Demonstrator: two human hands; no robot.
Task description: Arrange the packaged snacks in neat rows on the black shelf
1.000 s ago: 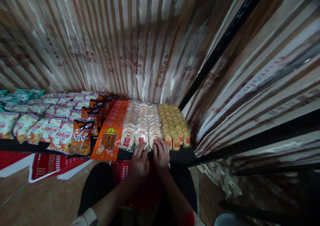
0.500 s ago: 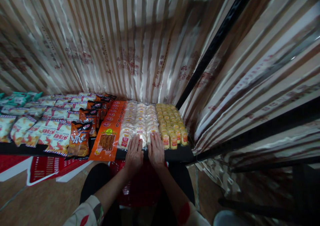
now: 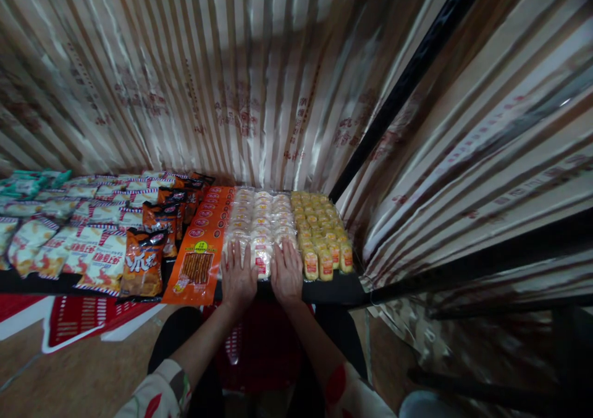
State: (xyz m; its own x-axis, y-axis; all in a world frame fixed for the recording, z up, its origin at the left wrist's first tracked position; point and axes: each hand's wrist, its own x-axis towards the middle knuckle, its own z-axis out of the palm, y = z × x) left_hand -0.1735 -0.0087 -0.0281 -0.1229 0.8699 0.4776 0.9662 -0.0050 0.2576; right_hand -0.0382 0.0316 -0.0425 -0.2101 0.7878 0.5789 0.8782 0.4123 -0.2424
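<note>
"Where was the left hand point(image 3: 238, 285)?"
"Flat, fingers spread, on the front of the white packs point(image 3: 262, 226), right of the flat orange pack point(image 3: 198, 267)."
"The right hand point(image 3: 286, 275)?"
"Flat too, equally near, beside the yellow packs point(image 3: 320, 223). The white rows ran straight ahead."
"Containers?"
"A red basket point(image 3: 78, 319) left, seemingly a second basket point(image 3: 259, 362) below the hands; contents too dark to tell."

On the shelf point(image 3: 336, 289), left to right: snack bags point(image 3: 99, 252), a stick-snack packet point(image 3: 197, 268), wrapped discs point(image 3: 262, 259), wrapped rolls point(image 3: 327, 260); left hand point(image 3: 238, 280) and right hand point(image 3: 286, 275) at the discs' front; curtain point(image 3: 259, 66) behind; basket point(image 3: 76, 322) below, leftward.
</note>
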